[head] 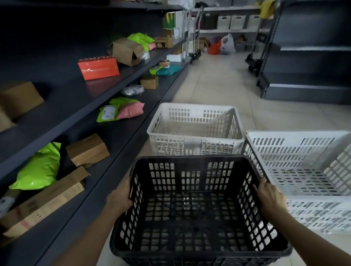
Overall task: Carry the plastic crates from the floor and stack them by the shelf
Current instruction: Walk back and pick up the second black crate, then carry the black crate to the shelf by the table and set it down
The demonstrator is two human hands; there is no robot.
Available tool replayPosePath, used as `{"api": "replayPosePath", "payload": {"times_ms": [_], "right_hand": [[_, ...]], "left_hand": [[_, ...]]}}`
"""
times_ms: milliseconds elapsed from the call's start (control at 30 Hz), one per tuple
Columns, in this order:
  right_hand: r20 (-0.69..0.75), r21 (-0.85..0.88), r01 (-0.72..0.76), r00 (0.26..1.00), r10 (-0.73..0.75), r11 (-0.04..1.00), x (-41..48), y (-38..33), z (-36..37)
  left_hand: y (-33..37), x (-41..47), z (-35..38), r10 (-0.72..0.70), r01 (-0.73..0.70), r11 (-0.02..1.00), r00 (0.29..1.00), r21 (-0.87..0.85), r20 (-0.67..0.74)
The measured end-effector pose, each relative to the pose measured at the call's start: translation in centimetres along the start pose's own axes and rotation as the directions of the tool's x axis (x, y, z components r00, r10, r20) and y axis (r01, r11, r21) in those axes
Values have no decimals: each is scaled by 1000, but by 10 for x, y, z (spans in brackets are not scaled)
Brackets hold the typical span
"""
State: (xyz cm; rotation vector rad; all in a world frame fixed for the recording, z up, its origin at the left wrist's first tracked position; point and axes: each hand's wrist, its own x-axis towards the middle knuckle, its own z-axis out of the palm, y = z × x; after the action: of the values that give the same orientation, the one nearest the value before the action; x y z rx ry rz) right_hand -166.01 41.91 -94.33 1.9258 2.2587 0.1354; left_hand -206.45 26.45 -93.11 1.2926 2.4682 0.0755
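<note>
Crate-hauling update: I've got the black crate [195, 207] up in both hands, one on each long side, because it's wide and floppy-looking and a one-sided hold would probably let it swing. My left hand [119, 197] is wrapped around the left rim with the fingers curled over the outside, and my right hand [269, 197] is clamped on the right rim with the fingertips hooked over the top edge — both closed firmly on the plastic, nothing else in them. I'm keeping it open side up and roughly level so it should drop straight into another one.

It's hanging right in front of me, just beside the dark shelf [74, 108] on my left. Ahead sits the white crate [194, 128], parked close against the shelf base, which looks like the natural stacking spot. A second white crate [303, 168] is off to the right, touching or nearly touching the black one's corner, and I can't tell which.

My guess is I line the black one up over the white one ahead and lower it in. Main risk is catching the corner on the neighbour.
</note>
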Motion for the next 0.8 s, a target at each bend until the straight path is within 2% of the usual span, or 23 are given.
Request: {"api": "replayPosePath", "payload": {"times_ms": [167,300,400,533,700,800], "right_hand": [[37,76,41,998,-44,996,-6,4,-30],[73,86,52,996,-59,995,-1,11,-105],[45,129,37,998,-43,991,3,24,-179],[6,208,40,999,-42,977,10,47,-290],[-59,320,23,998,-4,947,8,82,-428],[-96,404,2,995,40,915,-3,107,-502]], "left_hand": [[-4,-4,-42,4,-6,999,998,-35,-55],[10,-12,-122,25,-36,995,993,-93,-119],[27,-26,-190,77,-95,991,983,-97,-169],[59,-47,-285,42,-52,998,977,-44,-210],[101,-75,-410,35,-51,996,977,-70,-208],[120,-92,-478,78,-103,989,973,-102,-217]]}}
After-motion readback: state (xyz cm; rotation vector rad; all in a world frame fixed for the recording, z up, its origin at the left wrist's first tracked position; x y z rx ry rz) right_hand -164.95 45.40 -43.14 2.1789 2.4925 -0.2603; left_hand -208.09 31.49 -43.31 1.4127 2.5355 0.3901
